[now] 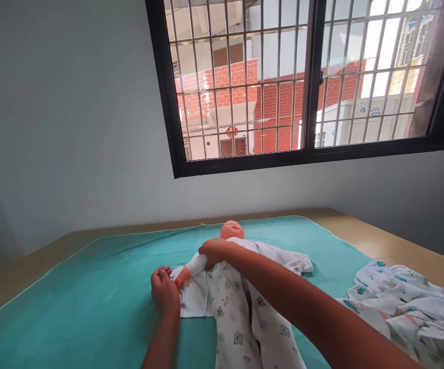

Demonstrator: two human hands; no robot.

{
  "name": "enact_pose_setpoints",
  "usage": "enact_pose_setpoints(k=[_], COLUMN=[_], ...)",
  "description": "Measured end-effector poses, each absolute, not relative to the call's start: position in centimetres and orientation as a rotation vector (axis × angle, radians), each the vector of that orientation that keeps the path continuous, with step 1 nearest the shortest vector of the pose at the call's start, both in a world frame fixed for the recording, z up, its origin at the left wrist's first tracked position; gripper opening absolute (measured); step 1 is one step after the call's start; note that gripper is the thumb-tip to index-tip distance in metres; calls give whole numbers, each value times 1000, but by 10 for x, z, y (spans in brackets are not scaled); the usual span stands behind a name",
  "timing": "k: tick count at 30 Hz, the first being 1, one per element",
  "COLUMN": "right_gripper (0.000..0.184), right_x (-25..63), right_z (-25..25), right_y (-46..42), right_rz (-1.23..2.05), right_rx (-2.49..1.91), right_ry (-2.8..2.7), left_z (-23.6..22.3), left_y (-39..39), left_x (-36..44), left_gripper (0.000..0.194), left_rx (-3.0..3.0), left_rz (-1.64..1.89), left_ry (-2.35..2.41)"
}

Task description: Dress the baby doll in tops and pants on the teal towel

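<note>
A baby doll (232, 229) lies on its back on a teal sheet (91, 287), dressed in a white printed sleepsuit (240, 312). My right hand (212, 252) reaches across the doll's chest, and its fingers are closed on the sleepsuit's sleeve near the doll's shoulder. My left hand (164, 289) lies at the end of that sleeve, its fingers curled beside the doll's small hand (179, 279), which sticks out of the cuff. Whether my left hand grips the cuff is hard to tell.
A crumpled white cloth with teal and pink prints (402, 302) lies at the right. The sheet covers a wooden platform (379, 241) set against grey walls. A barred window (306, 82) is above.
</note>
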State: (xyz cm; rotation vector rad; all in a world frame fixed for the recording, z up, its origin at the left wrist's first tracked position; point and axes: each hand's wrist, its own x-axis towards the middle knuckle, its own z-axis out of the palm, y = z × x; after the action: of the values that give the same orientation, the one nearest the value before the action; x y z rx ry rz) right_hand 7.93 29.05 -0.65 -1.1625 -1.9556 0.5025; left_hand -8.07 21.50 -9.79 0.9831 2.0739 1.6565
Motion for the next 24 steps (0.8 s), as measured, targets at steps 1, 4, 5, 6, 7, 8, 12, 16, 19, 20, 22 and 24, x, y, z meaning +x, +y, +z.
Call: enact_pose_setpoints(k=[1, 4, 5, 6, 7, 8, 12, 16, 19, 20, 22, 24], right_gripper=[31, 22, 21, 21, 22, 23, 22, 40, 48, 47, 40, 34], right_x=[76, 90, 105, 125, 151, 181, 314, 383, 384, 381, 377, 377], right_z=[-7, -6, -5, -6, -9, -13, -44, -70, -75, -76, -76, -76], right_y=[288, 277, 274, 270, 266, 263, 243, 219, 214, 215, 217, 220], right_rz=[499, 400, 347, 308, 265, 227, 32, 87, 160, 171, 198, 218], right_rx=[-1142, -1028, -1004, -1009, -1040, -1086, -1615, -2119, -2204, -2188, -2139, -2100], right_ry=[-2064, -2329, -2324, -2265, -2148, -2032, -1627, -1546, -1640, -1671, -1720, -1740], left_z=[-97, -94, -92, -90, -87, -84, -60, -22, 0, 3, 4, -1], left_y=[214, 209, 207, 204, 201, 198, 191, 203, 224, 232, 245, 254], left_x=[-81, -80, -79, -78, -74, -69, -14, 75, 128, 140, 159, 173], left_gripper=[39, 35, 34, 33, 33, 34, 35, 33, 30, 27, 26, 32], left_rx=[947, 917, 950, 1014, 1105, 1234, 1958, 2492, 2702, 2718, 2705, 2680], left_rz=[1679, 1711, 1707, 1698, 1694, 1692, 1567, 892, 258, 132, -9, -127], left_ry=[2059, 2025, 2031, 2045, 2057, 2050, 1739, 1655, 1752, 1760, 1768, 1817])
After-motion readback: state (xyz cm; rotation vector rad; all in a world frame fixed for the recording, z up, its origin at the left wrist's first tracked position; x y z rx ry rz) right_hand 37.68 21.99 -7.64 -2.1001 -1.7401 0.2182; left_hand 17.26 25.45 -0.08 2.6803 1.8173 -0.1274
